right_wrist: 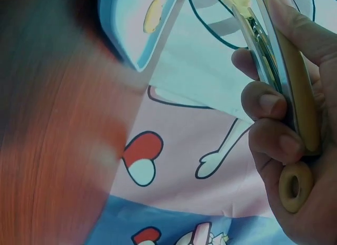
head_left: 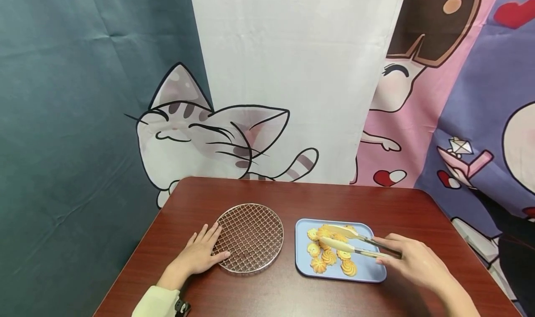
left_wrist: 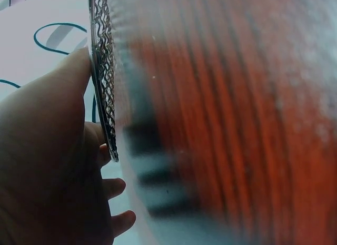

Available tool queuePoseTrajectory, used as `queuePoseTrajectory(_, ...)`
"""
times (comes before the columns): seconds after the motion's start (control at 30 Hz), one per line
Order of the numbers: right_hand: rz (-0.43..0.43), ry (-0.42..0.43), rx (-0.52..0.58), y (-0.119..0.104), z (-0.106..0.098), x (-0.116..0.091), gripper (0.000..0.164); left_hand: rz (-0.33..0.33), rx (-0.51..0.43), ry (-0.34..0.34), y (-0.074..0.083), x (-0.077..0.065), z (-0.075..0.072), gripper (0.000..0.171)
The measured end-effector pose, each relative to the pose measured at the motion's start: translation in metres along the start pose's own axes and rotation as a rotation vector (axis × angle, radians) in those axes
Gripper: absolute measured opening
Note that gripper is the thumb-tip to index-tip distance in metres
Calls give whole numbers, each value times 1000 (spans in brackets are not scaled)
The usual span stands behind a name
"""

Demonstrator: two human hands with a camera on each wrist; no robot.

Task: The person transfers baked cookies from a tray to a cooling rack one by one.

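A round wire mesh rack lies on the table, left of centre. My left hand rests at its left edge with fingers spread and thumb over the rim; the left wrist view shows the rack edge-on beside that hand. To the right, a blue rectangular tray bears several golden piped butter cookies. My right hand grips a pair of tongs, whose parted cream tips reach over the cookies. The right wrist view shows fingers wrapped around the tongs' handle, with a ring at its end.
The reddish-brown wooden table has rounded far corners. Behind it hangs a cartoon-printed curtain with a cat and a child. A strip of table separates the rack from the tray.
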State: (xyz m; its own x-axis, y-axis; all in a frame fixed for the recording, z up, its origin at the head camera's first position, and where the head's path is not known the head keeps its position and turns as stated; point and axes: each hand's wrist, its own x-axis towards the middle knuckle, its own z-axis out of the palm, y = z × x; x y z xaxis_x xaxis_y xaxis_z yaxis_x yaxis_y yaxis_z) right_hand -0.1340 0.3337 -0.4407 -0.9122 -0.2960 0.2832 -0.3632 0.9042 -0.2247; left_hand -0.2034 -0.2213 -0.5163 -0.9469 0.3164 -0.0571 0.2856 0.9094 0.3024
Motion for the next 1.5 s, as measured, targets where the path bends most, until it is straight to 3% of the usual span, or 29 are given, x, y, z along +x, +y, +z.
queuePoseTrajectory(0.97,-53,-48,51,-23,12,32,52,-6,12,6,-3,0,4,90)
queuePoseTrajectory(1.5,-165,-8,132,-35,22,56,47,-9,15,0,-2,0,3,90)
